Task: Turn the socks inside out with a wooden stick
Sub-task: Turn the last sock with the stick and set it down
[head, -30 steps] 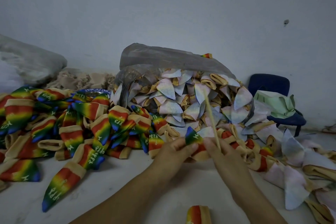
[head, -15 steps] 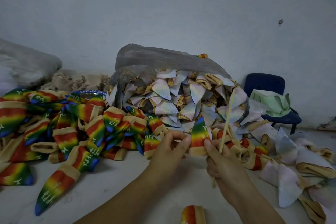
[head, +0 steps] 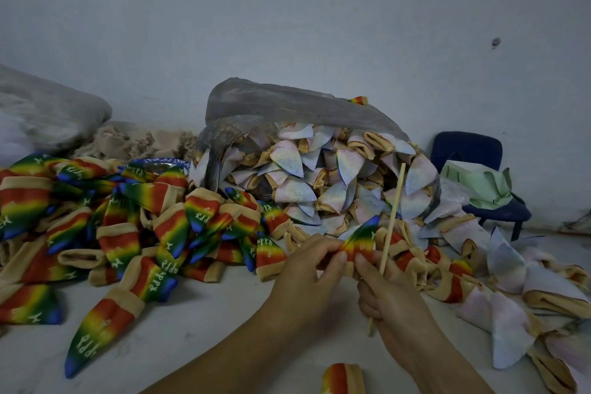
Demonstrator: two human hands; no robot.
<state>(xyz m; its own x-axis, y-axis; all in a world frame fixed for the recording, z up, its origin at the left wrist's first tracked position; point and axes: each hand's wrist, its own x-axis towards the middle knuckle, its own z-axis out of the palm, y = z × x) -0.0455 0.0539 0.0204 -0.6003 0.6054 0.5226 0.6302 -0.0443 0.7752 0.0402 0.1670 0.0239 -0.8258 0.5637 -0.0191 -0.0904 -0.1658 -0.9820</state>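
Head view, left hand: the left hand (head: 307, 269) has its fingers curled in and pinches the bunched tan cuff end of a rainbow-dyed fabric sock (head: 361, 238) between thumb and fingertips.
Right hand: the right hand (head: 383, 291) is wrapped round a thin pale wooden stick (head: 392, 217). Its lower fingers are curled on the shaft, and its thumb and forefinger nip the same sock just beside the left hand's fingertips.
Sock in hand: it is held up off the dusty white surface (head: 198, 313) between both hands, with its blue pointed toe aimed up and to the right.
Stick: it stands nearly upright, leaning slightly right at the top, just to the right of the held sock. Its lower tip pokes out under the right palm.
Left of the hands: a sprawling heap of rainbow socks with tan cuffs (head: 128, 227), some showing white lettering.
Behind the hands: a crumpled grey clear-plastic bag (head: 271, 102) lies on its side against the wall, spilling pale pastel socks with tan cuffs (head: 307, 179) out to the right.
Near edge: one more rainbow sock end (head: 342, 377) lies at the bottom of the frame.
Far left: a grey lumpy sack (head: 48, 112) with a beige fabric heap (head: 134, 141) beside it.
Far right: a dark blue padded chair (head: 467, 150) with a pale green folded bundle (head: 476, 182) on its seat.
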